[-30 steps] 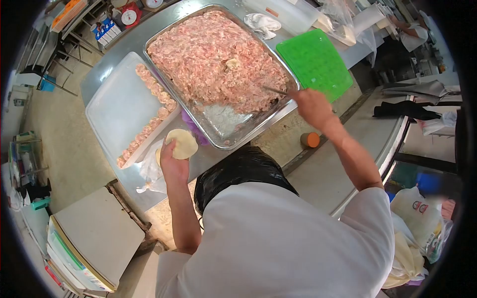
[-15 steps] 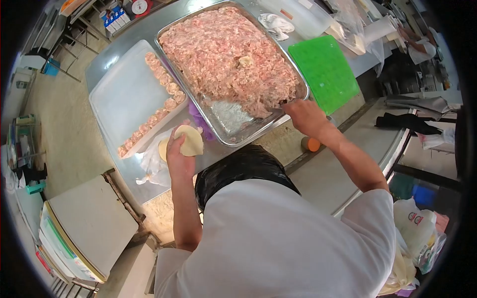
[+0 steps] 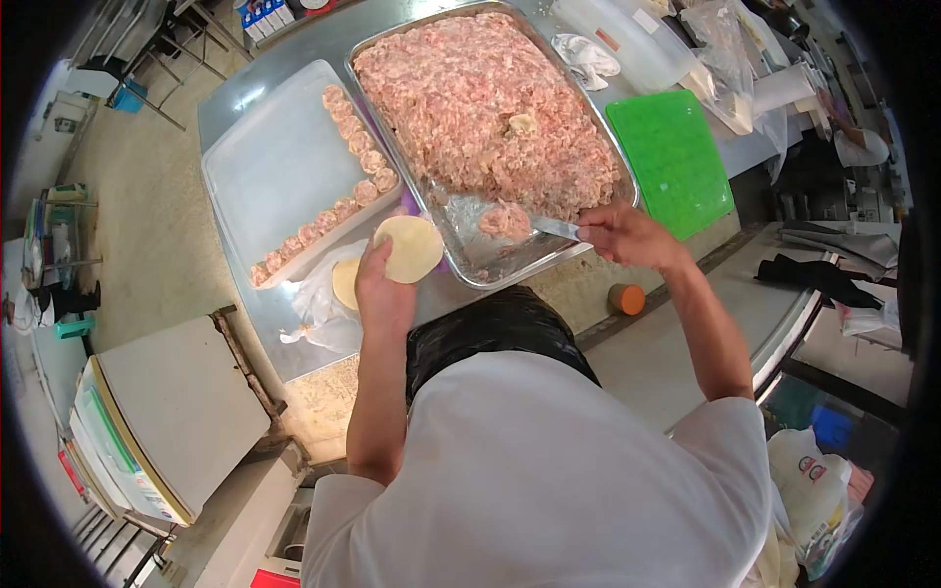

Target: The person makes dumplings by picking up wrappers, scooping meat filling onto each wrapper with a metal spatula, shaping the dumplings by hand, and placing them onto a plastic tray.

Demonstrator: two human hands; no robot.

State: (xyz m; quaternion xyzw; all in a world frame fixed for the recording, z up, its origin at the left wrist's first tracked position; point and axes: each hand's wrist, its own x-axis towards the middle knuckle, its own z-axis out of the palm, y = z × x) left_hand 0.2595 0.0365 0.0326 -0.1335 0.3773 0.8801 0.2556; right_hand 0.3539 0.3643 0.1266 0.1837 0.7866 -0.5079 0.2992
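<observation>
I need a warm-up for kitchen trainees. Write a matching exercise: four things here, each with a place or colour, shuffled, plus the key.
1. dough rounds
2. flat board
3. metal tool
4. dumplings

A. green
B. along the pale tray's edges
C. in the left hand
D. in the right hand

Pairs: 1-C, 2-A, 3-D, 4-B

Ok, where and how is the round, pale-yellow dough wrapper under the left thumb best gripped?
Likely a light pinch on the wrapper at its right edge, coming from the side of the large rectangular metal tray. The thumb of the left hand lies over the wrapper's left edge, while the thin, flat disc's right edge sticks out clear of that thumb.
</observation>
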